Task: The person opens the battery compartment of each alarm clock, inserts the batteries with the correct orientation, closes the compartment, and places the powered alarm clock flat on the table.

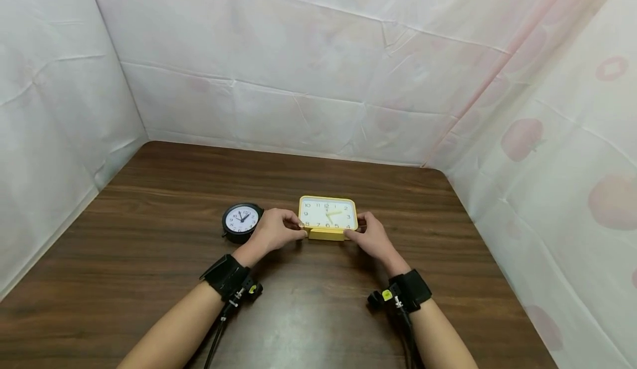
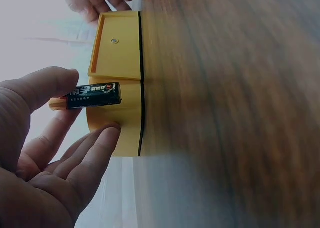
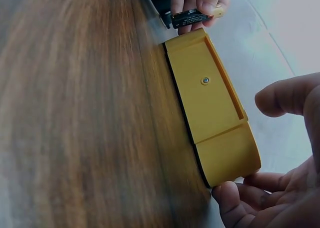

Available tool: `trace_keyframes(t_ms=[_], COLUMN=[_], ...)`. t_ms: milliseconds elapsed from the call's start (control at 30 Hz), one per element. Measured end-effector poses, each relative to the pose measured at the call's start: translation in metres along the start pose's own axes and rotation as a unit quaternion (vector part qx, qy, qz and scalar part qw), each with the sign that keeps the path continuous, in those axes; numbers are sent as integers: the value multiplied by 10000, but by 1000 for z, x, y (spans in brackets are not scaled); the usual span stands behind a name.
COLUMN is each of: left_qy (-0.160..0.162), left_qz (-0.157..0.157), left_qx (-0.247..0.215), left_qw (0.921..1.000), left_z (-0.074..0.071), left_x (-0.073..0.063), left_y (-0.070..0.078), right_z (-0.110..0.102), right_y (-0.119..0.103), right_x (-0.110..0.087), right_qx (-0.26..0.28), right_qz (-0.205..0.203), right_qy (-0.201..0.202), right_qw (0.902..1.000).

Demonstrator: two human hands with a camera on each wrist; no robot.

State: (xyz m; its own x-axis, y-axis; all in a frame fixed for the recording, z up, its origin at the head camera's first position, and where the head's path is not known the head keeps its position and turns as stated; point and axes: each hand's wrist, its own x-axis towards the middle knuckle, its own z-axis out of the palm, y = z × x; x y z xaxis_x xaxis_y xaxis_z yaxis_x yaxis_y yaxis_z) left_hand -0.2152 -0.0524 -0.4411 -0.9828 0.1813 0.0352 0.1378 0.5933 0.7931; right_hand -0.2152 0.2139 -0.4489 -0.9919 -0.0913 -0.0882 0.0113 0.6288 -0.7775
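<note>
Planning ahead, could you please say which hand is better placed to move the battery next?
Likely the left hand: it pinches the battery, while the right hand touches the yellow clock.

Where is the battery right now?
Both wrist views show the battery pinched in the left hand, beside the left end of the yellow clock, the side nearer the black clock.
</note>
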Motion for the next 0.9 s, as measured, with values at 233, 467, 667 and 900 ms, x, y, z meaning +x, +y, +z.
trace_keyframes(t_ms=[233,467,667,900], left_qy=[-55,-18,-25,-38], left_qz=[14,80,14,8], left_qx=[10,123,88,51], left_qw=[10000,9999,10000,10000], left_z=[-1,-1,-2,-1], left_x=[-3,-8,-10,-10], left_y=[0,-1,-3,-4], right_z=[-1,1,4,3], right_y=[0,1,1,-5], right_x=[-9,-12,-12,-13], right_qx=[-62,-68,-118,-124], right_qz=[85,150,197,386], right_qy=[54,150,217,284], right_qw=[9999,9998,9995,9988])
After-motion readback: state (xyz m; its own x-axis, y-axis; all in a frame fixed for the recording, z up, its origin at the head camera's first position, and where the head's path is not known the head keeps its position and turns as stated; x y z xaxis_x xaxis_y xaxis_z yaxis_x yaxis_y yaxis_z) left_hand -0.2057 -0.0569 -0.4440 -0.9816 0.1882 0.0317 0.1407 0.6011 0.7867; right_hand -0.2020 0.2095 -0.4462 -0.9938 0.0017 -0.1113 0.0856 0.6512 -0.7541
